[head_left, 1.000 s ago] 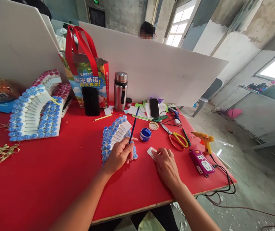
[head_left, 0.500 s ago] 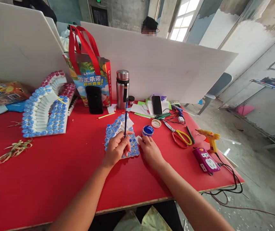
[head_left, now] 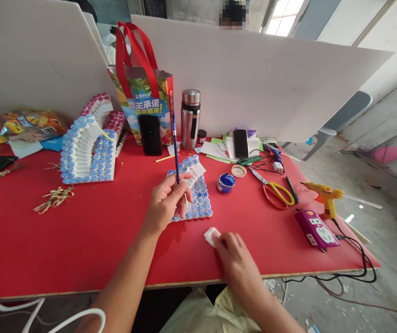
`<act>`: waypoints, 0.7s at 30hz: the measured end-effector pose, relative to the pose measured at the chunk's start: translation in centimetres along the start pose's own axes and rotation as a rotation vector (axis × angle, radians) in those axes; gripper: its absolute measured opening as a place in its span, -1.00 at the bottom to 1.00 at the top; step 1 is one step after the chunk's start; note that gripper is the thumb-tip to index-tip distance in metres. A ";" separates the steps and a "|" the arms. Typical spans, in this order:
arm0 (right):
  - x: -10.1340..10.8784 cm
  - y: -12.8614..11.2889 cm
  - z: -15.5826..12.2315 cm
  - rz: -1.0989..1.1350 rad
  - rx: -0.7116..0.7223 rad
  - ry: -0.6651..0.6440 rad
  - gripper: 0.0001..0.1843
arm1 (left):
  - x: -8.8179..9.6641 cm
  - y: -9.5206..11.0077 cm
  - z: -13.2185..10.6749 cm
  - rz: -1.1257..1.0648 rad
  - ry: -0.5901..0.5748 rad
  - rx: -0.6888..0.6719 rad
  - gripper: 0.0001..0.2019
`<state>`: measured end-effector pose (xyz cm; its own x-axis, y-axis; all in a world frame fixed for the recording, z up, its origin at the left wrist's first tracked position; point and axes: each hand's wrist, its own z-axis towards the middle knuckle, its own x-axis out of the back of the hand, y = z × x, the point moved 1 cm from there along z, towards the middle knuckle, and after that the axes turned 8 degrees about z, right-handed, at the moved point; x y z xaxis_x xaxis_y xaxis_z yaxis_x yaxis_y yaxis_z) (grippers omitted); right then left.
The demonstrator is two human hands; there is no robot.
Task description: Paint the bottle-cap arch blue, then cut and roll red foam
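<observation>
Head view, seen as if from beside the bench: the left hand (head_left: 169, 201) is closed round a thin blue-handled brush (head_left: 175, 148), held nearly upright, a little to the left of the small round pot of blue paint (head_left: 225, 182). Under that hand, and touching it, lies a flat fan of white strips tipped with blue caps (head_left: 198, 203) on the red tabletop (head_left: 97, 240), just left of the pot. The right hand (head_left: 235, 259) rests on the table nearer the person than the pot. Its fingers are drawn together, pinching a small white scrap (head_left: 211, 235) that lies against the red surface. Just beyond and right of the pot sits a pale round lid (head_left: 238, 171). Next come red-and-yellow-handled scissors (head_left: 277, 194), and further right a yellow glue gun (head_left: 325, 196) and a purple power strip (head_left: 316, 229) with a black cable. Behind the pot and to its left stands a steel flask (head_left: 190, 118). Left of that is a printed paper bag with red handles (head_left: 143, 92), with a black phone (head_left: 150, 134) leaning against it. Well to the left of the pot is a larger fan of white strips with blue caps (head_left: 87, 152).
</observation>
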<state>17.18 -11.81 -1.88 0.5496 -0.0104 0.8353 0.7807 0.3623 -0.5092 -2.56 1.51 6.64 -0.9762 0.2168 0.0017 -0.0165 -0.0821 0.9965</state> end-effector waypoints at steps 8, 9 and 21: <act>0.8 -0.6 2.8 0.741 -0.176 0.133 -0.75 | -4.2 -2.5 -3.2 -0.054 -0.153 0.191 -0.63; 1.6 0.5 2.7 0.916 -0.303 0.194 -0.80 | -4.4 -2.7 -3.5 -0.051 -0.168 0.212 -0.63; 3.8 3.6 3.4 1.869 -0.821 0.500 -0.68 | -10.1 -5.4 -5.0 -0.043 -0.202 0.326 -0.61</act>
<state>21.09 -7.36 0.17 0.5535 -0.4493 -0.7013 -0.8221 -0.1598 -0.5465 6.32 -5.07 0.81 -0.9133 0.4034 -0.0571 0.0444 0.2379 0.9703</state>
